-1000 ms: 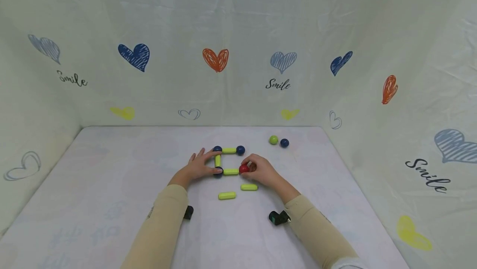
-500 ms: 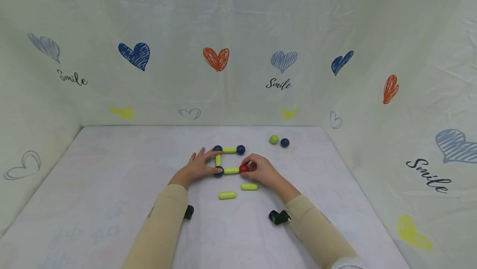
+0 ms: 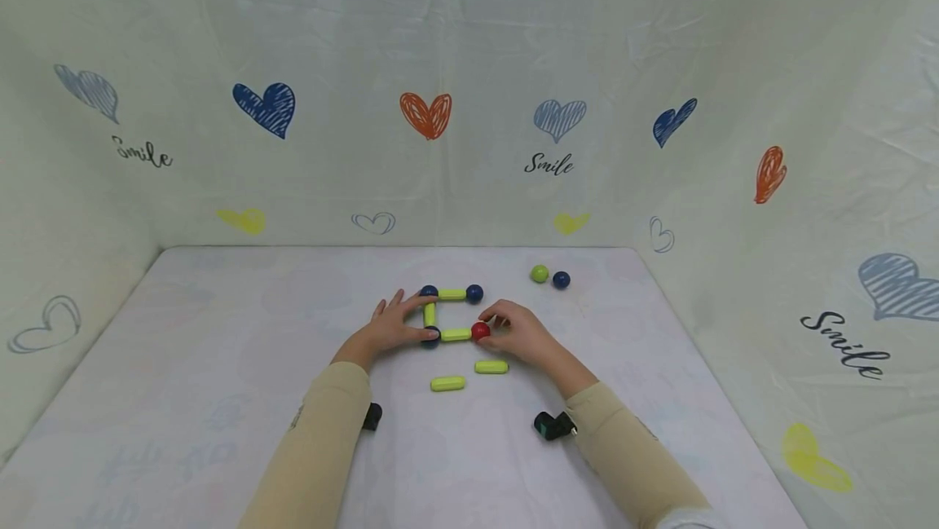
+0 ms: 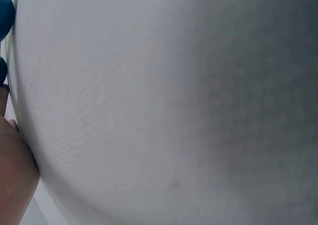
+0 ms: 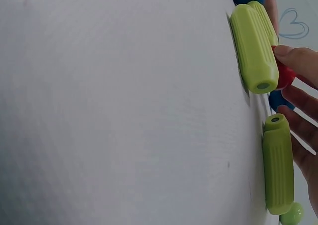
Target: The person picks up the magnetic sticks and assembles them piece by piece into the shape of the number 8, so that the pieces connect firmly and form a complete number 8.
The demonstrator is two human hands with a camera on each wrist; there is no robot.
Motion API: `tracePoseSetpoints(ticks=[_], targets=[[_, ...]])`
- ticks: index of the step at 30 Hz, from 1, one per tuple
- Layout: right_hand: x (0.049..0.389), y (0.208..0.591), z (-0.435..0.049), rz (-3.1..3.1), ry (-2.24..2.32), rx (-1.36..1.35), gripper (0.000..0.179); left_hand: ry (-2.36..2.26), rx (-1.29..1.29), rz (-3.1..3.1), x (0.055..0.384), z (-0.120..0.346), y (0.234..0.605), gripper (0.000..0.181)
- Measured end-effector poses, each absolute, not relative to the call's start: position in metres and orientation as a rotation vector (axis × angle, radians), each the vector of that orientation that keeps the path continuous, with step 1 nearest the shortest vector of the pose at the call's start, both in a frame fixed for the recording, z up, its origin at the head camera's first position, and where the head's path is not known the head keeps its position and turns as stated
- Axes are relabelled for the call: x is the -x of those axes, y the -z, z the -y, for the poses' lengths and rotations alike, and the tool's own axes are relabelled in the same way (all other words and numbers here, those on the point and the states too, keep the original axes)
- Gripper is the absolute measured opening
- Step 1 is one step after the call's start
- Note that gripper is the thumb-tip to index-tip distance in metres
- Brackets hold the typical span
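On the table (image 3: 220, 398), yellow-green building sticks (image 3: 456, 335) and blue balls (image 3: 474, 294) form a three-sided frame, its right side unjoined. My left hand (image 3: 392, 329) holds the frame's left side, thumb at the near blue ball (image 3: 431, 337) and index finger at the far one. A red ball (image 3: 480, 330) sits at the right end of the near stick. My right hand (image 3: 521, 335) is around it, fingers loosely parted; in the right wrist view the thumb (image 5: 300, 61) touches the red ball. The left wrist view shows mostly tabletop, with part of the left hand (image 4: 15, 170) at its edge.
Two loose sticks, one (image 3: 447, 383) nearer me and one (image 3: 491, 367) farther right, lie in front of the frame. A green ball (image 3: 540, 274) and a blue ball (image 3: 561, 279) rest at the back right. A heart-printed curtain (image 3: 484, 40) surrounds the table.
My right hand has shifted slightly right and its fingers have loosened from the red ball, which stays against the stick. The left hand keeps its place on the frame.
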State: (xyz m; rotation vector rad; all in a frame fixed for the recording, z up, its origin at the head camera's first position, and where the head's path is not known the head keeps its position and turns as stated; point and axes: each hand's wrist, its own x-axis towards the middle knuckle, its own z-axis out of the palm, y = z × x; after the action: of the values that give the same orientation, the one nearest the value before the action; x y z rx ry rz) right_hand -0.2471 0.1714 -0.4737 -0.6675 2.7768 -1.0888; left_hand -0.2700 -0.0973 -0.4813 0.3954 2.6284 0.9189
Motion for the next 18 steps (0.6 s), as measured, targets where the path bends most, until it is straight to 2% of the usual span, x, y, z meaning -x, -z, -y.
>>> tracePoseSetpoints(ticks=[18], targets=[[0.248, 0.461, -0.194, -2.815, 1.000, 0.560, 0.033, -0.922, -0.401, -2.616, 0.271, 0.098, 0.481, 0.071]])
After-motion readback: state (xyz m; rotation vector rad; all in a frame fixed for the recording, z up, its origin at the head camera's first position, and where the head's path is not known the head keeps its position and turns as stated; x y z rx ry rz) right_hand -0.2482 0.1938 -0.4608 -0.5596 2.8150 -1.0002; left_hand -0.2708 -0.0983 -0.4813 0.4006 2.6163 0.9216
